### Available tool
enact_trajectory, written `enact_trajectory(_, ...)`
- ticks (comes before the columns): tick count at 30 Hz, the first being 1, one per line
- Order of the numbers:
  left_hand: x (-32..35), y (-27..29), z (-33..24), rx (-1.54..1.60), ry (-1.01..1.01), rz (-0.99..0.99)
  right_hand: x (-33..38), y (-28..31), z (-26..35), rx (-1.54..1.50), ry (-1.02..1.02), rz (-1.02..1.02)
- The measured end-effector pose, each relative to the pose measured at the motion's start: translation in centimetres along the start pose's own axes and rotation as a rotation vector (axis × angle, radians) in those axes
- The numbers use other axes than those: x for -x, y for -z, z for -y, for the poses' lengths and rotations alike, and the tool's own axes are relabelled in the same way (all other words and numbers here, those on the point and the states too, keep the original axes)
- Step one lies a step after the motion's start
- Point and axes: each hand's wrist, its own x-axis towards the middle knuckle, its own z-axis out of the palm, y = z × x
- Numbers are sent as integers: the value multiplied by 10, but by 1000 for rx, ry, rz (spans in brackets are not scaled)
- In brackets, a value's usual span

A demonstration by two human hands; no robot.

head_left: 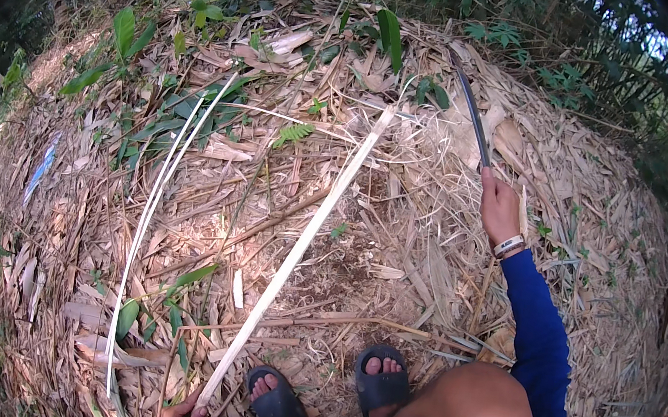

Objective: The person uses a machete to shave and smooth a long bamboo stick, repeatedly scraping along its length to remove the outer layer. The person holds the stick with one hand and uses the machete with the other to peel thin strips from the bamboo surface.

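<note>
My right hand (501,208), with a band at the wrist, is closed round the handle of a long dark-bladed machete (474,109). Its blade points away from me and slightly left. Down at the lower edge, my left hand (184,414) grips the near end of a long pale split bamboo strip (299,250). The strip slants up to the right, its far end near the middle top of the litter. Blade and strip are apart. My left fingers are partly hidden by the strip and my leg.
Thin pale strips (157,194) lie on the left. Dry leaves and shavings (426,212) cover the ground. My sandalled feet (275,399) are close to the bamboo strip. Green plants (570,79) border the far side, and a blue scrap (42,168) lies far left.
</note>
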Motion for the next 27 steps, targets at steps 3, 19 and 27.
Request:
enact_trajectory(3, 2, 6, -2, -28, -39, -48, 61, -23, 55, -209, 217, 148)
enact_trajectory(19, -8, -18, -10, -154, -109, -44, 86, -51, 76, 30, 207, 579)
enact_trajectory(27, -3, -13, -5, -154, -100, -45, 73, -36, 76, 79, 315, 492)
